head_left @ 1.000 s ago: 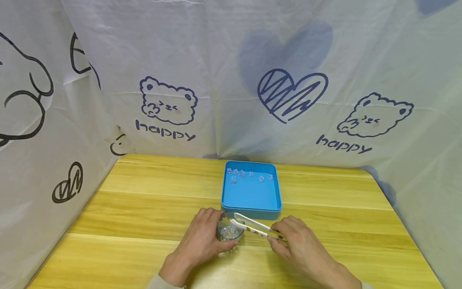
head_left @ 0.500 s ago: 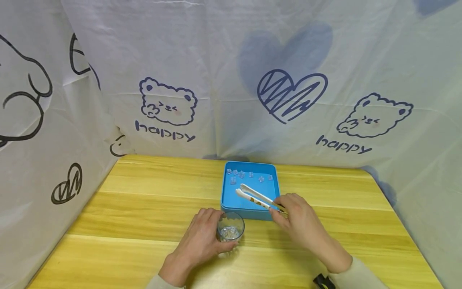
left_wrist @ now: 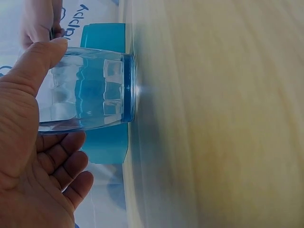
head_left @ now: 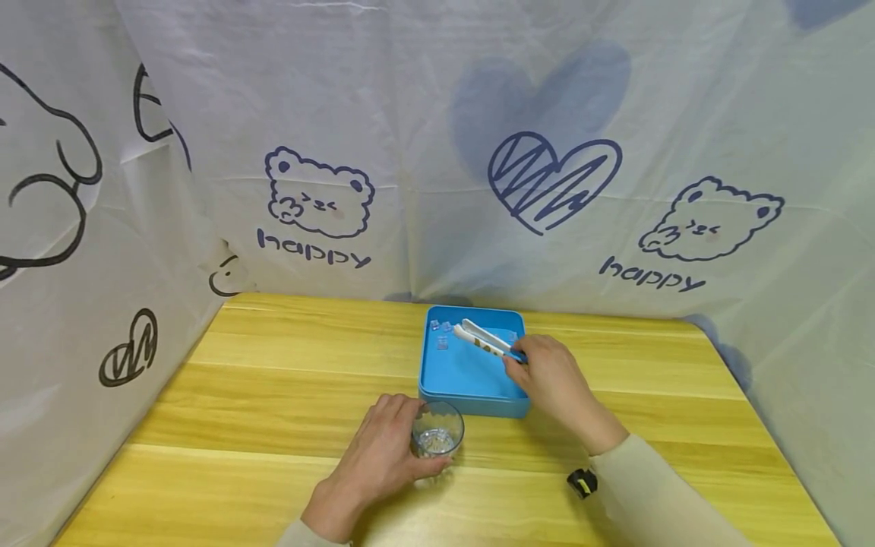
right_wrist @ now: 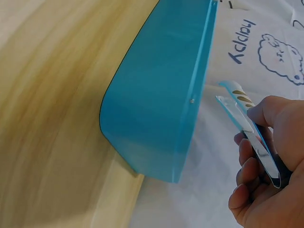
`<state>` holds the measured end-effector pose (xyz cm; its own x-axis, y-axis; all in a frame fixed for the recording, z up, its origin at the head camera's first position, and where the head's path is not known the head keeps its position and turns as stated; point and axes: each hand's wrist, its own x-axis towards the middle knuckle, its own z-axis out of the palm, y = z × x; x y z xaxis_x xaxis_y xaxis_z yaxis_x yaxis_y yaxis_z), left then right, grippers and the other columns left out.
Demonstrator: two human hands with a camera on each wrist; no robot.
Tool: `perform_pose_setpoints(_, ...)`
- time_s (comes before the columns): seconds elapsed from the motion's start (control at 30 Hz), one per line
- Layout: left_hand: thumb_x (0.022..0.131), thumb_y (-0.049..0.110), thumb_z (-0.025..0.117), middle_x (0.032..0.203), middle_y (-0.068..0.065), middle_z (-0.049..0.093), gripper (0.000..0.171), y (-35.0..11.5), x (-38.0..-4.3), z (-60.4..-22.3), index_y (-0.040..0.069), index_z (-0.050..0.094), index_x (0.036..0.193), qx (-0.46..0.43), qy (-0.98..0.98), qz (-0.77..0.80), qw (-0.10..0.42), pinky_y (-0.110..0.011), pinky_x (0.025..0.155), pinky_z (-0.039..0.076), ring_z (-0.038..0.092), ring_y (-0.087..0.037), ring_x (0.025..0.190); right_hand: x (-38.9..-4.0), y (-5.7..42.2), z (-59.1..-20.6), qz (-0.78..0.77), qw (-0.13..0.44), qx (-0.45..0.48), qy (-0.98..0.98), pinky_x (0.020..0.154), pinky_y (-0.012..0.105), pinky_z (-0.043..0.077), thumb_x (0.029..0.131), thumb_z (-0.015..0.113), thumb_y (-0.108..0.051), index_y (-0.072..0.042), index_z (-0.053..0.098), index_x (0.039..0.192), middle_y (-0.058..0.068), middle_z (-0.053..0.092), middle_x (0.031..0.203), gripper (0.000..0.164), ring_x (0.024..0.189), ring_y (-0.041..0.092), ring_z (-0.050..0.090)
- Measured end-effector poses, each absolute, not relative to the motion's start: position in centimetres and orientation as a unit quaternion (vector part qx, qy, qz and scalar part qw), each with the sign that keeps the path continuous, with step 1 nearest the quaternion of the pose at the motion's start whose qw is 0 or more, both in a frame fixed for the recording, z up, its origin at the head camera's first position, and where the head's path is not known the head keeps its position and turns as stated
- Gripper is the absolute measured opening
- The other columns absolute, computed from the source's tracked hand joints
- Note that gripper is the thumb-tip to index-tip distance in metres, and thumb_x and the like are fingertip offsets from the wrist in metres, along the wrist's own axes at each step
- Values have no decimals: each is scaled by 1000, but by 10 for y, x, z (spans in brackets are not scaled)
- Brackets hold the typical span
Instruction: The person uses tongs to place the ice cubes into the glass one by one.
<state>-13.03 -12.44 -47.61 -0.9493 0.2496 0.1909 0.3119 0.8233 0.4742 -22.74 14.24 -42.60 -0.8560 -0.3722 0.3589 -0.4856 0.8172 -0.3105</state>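
My left hand (head_left: 383, 448) holds a clear drinking glass (head_left: 447, 414) upright on the table, thumb on the near side and fingers on the far left. Several clear pieces show at the glass's bottom. White tongs with gold-brown marks (head_left: 487, 339) are gripped in my right hand (head_left: 552, 380), their two tips slightly apart over the blue box (head_left: 472, 382). Inside that box lie several small clear cubes (head_left: 442, 343) toward its back; the tongs cover some of them. Whether the tips touch a cube cannot be told. The right wrist view shows the tongs (right_wrist: 251, 130) above the box's rim.
The box stands just behind the glass on a wood-grain table (head_left: 273, 395). White cloth (head_left: 424, 251) with printed bears and hearts hangs behind and at the sides. A small black and yellow item (head_left: 582, 483) sits at the right sleeve.
My right hand has carried the tongs from over the glass's mouth, forward and slightly right, to above the cubes in the box. My left hand and the glass have stayed put.
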Motion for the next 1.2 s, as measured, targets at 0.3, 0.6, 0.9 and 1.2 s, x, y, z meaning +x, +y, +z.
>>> perform_pose_setpoints(0.3, 74, 53, 93, 111, 0, 64, 75, -125, -130, -477, 8, 66, 127, -160, -951, -252, 77, -43, 96, 50, 54, -18, 105, -245, 128, -436, 187, 79, 197, -959, 69, 36, 46, 101, 70, -25, -3, 70, 102, 7, 64, 87, 22, 75, 21, 52)
perform_pose_setpoints(0.6, 74, 53, 93, 112, 0, 64, 75, -125, -131, -478, 8, 66, 128, -159, -951, -255, 73, -43, 96, 50, 53, -17, 105, -251, 114, -446, 168, 70, 190, -965, 62, 33, 42, 100, 70, -25, -4, 67, 93, 4, 56, 76, 22, 66, 20, 48)
perform_pose_setpoints(0.9, 75, 54, 92, 111, 0, 65, 73, -125, -130, -479, 9, 67, 127, -160, -951, -254, 80, -41, 94, 50, 53, -17, 104, -250, 96, -452, 144, 96, 176, -969, 63, 38, 47, 99, 71, -25, -5, 66, 87, 5, 59, 73, 24, 65, 21, 50)
perform_pose_setpoints(1.2, 75, 53, 92, 112, 0, 65, 74, -126, -131, -481, 8, 66, 128, -159, -950, -256, 78, -42, 95, 50, 54, -17, 105, -249, 82, -450, 135, 85, 156, -975, 65, 39, 49, 98, 72, -29, -4, 67, 91, 6, 62, 76, 27, 67, 22, 52)
